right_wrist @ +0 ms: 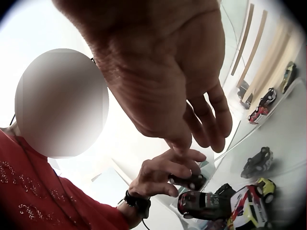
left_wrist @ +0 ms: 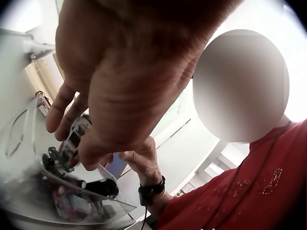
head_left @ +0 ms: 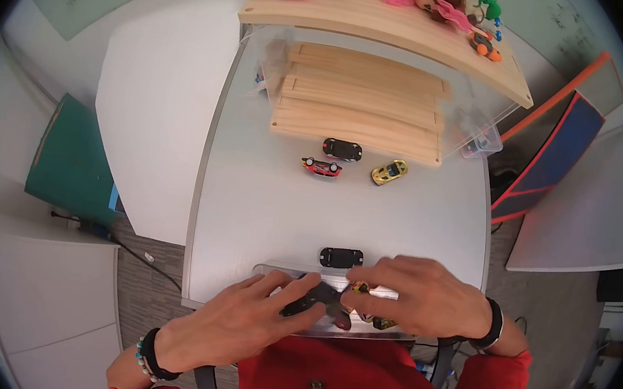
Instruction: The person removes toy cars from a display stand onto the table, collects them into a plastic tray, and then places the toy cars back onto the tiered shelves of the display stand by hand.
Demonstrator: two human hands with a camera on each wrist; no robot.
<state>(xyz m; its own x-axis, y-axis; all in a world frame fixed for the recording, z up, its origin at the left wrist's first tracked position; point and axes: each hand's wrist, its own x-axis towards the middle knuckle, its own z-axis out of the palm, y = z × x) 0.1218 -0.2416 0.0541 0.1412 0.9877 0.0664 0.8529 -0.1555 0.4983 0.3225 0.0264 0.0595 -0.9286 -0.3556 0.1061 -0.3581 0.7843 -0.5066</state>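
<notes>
In the head view, my left hand (head_left: 231,325) grips a dark toy car (head_left: 299,303) over a clear plastic box (head_left: 387,339). The right wrist view shows that car (right_wrist: 195,182) under the left hand's fingers (right_wrist: 165,171). My right hand (head_left: 425,299) hovers at the box's right side, fingers bent loosely above a yellow-and-dark car (head_left: 357,293); its own wrist view shows nothing between thumb and fingers. Several cars lie in the box, among them a red, white and yellow one (right_wrist: 247,206). A black car (head_left: 341,258) lies just beyond the box.
Farther up the table (head_left: 273,206) are a black car (head_left: 342,150), a red car (head_left: 321,168) on its side and a gold car (head_left: 389,173). Behind them stand wooden steps (head_left: 359,128) and a wooden shelf (head_left: 389,14) with dolls. A small clear container (head_left: 484,140) sits right.
</notes>
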